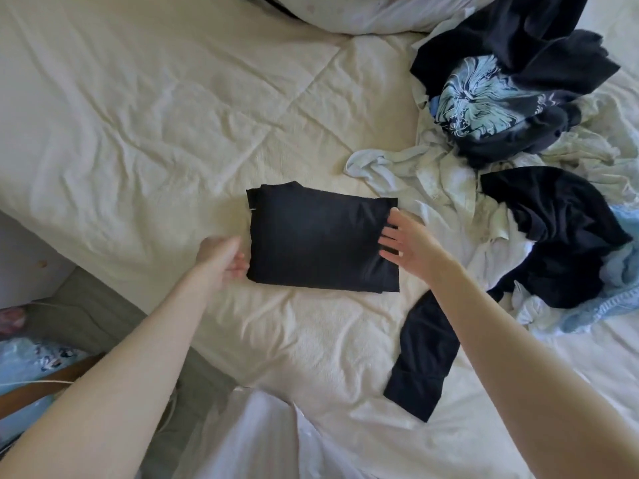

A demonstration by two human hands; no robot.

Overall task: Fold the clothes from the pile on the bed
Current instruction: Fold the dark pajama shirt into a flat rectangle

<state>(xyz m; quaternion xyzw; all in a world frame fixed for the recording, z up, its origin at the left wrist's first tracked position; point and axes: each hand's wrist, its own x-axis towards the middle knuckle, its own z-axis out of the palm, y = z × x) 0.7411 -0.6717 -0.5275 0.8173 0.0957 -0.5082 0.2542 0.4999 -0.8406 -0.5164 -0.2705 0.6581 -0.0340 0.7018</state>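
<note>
Fingers (389, 236) of right hand (411, 245) spread straight, tips on right edge of folded black garment (323, 238), probably squaring it up. Left hand (223, 259) at opposite edge, curled loosely; blurred, so cannot tell whether pinching cloth or merely touching. Garment flat mid-bed (138, 133), placed apart from unfolded pile (518, 143) at right. Another dark piece (423, 357) partly hidden under right forearm. Pile cut off by frame edge.

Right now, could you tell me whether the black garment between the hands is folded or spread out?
Folded. The black garment lies as a compact rectangle with layered edges on the bed.
</note>
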